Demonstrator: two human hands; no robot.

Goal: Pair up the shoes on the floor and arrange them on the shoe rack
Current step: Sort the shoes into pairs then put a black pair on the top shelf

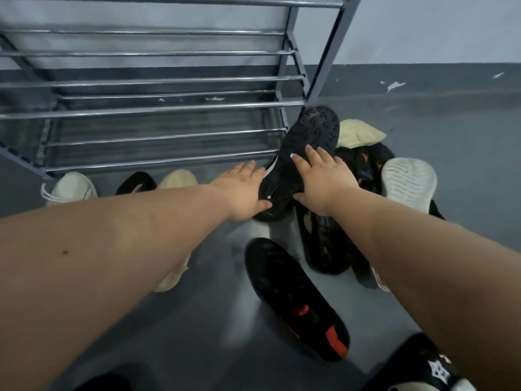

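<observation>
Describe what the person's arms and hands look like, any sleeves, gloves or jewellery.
Both forearms are bare: no sleeves, gloves, watch or bracelets show. The left hand and right hand carry no rings that can be seen. A small dark mole marks the left forearm. One right fingernail looks pale or whitish.

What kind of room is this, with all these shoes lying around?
Probably an entryway or storage corner of a home, though that is a guess. A metal shoe rack stands against a plain painted wall, and loose shoes, like the black shoe under both hands, lie scattered on the smooth grey floor.
</observation>
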